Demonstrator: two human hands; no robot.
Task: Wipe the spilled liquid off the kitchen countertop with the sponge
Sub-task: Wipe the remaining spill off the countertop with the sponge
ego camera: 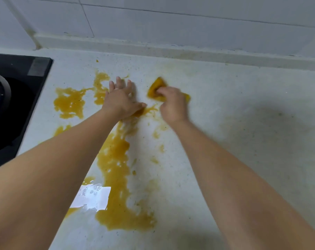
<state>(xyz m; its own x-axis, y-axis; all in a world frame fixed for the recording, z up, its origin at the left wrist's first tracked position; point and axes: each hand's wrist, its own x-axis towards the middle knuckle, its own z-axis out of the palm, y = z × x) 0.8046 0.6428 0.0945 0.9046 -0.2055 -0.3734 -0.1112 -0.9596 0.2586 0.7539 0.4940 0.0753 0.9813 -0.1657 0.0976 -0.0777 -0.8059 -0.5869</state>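
Head view showed the right hand gripping the sponge, fingers curled over its top, pressing it onto the countertop near the back ledge. The hand was blurred, so the exact finger placement could not be resolved. The sponge was already stained orange. The left hand lay flat with fingers spread and straight, palm down, holding nothing, and rested partly in the spill.

Most of the spill was not yet wiped: a long pool ran toward the near edge, and a separate patch lay close to the stove.

Risks judged from this position:

1. A saturated sponge would probably smear liquid rather than lift it. Faint yellow film to the right of the sponge suggested this was possible.
2. The left palm stood in wet liquid; sliding or lifting it could track residue onto clean surface.
3. Strokes directed leftward could push the patch under the stove rim.
4. Strokes directed toward the person could drive the pool over the near edge.
5. A wet, glossy surface could let the bracing hand slip.
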